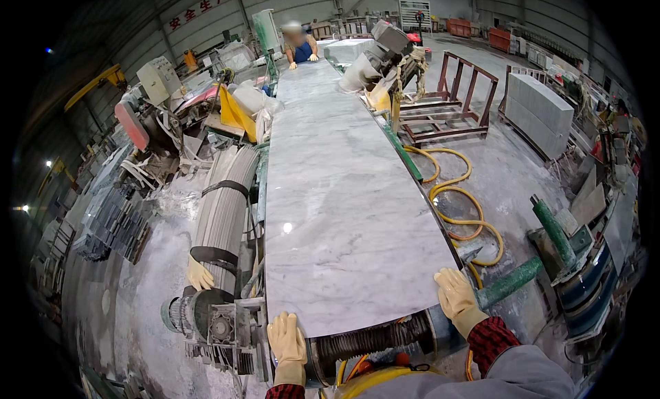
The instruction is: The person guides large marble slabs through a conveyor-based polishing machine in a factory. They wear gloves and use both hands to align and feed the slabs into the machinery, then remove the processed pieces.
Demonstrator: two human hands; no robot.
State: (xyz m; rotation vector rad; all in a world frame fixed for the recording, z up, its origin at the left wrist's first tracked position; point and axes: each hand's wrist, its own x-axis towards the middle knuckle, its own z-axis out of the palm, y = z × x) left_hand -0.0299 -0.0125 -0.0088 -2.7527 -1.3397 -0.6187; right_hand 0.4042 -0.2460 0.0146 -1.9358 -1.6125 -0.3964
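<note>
A long polished slab of white-grey marble (pixel 337 213) runs away from me across a machine bed with a dark ribbed roller cover (pixel 371 339) at its near end. My left hand (pixel 287 340), in a cream rubber glove, grips the slab's near left corner with its fingers over the top. At the near right corner my right hand (pixel 457 297), gloved alike, closes on the slab's edge. Both thumbs are hard to make out. A person (pixel 300 47) in a light cap and blue apron stands at the far end, gloved hands at the slab's edge.
Left of the slab are a motor (pixel 206 320), a strapped bundle of pale strips (pixel 223 199) and a loose cream glove (pixel 200 274). On the right lie a coiled yellow hose (pixel 474 210), a green pipe (pixel 512 282), a metal rack (pixel 447 106) and stacked slabs (pixel 540 113).
</note>
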